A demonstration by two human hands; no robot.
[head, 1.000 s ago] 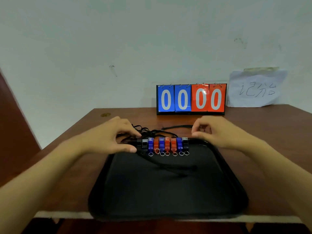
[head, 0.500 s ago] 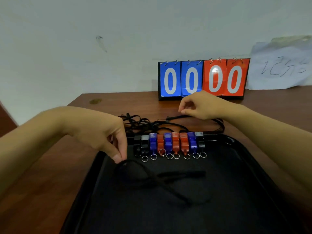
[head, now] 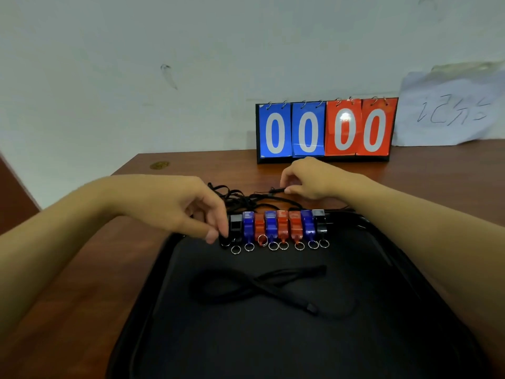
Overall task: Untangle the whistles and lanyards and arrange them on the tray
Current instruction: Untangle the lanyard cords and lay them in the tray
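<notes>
We have the whistles [head: 276,228] lined along the black tray's [head: 410,269] far edge and one lanyard [head: 259,285] laid out, while our right hand [head: 308,177] pinches a cord end from the tangled lanyards [head: 246,198] behind, left hand [head: 180,206] fingering the leftmost black whistle [head: 232,231], grip unclear.

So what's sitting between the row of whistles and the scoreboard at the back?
In the head view, a tangle of black lanyards lies on the table between the whistles and the scoreboard. The right hand pinches one cord there.

Dim, soft blur, wide-angle edge warp, scoreboard [head: 325,129] glare
</notes>
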